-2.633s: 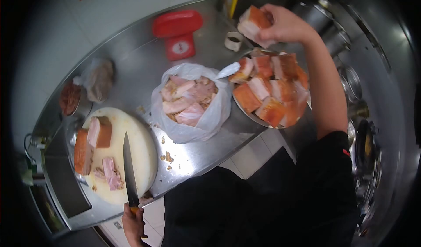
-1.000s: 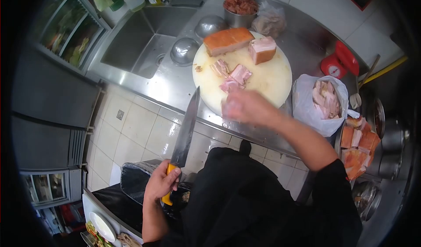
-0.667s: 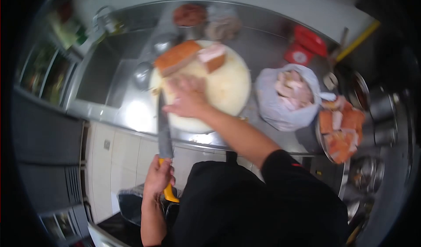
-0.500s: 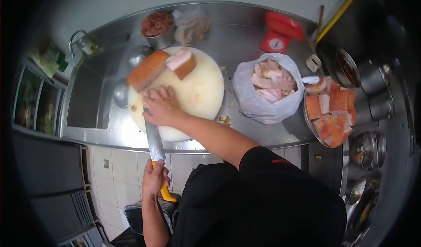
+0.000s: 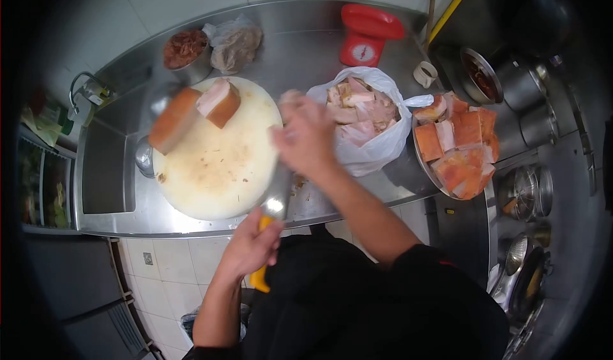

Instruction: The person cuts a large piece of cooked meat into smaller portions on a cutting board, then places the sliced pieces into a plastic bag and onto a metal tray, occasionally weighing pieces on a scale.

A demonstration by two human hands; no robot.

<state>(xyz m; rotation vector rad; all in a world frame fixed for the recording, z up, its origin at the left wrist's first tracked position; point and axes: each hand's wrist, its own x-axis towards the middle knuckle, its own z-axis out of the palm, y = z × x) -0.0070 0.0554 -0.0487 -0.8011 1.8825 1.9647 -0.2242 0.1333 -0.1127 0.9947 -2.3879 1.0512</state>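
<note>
My left hand is closed around the yellow handle of a knife, whose blurred blade points up beside the round white cutting board. My right hand is in the air between the board's right edge and a white plastic bag of pale meat pieces. It is blurred, its thumb apart from its fingers, and I see nothing in it. On the board's upper left lie a long block of orange-skinned meat and a smaller piece.
A tray of skin-on meat pieces stands at the right. Behind are a red scale, a bowl of dark red meat and a plastic bag. A sink is at the left, a white cup at the back right.
My right hand has lifted off the board and moved right, toward the bag. My left hand has moved the knife right, its blade away from the board's front left. The whole view has shifted.
</note>
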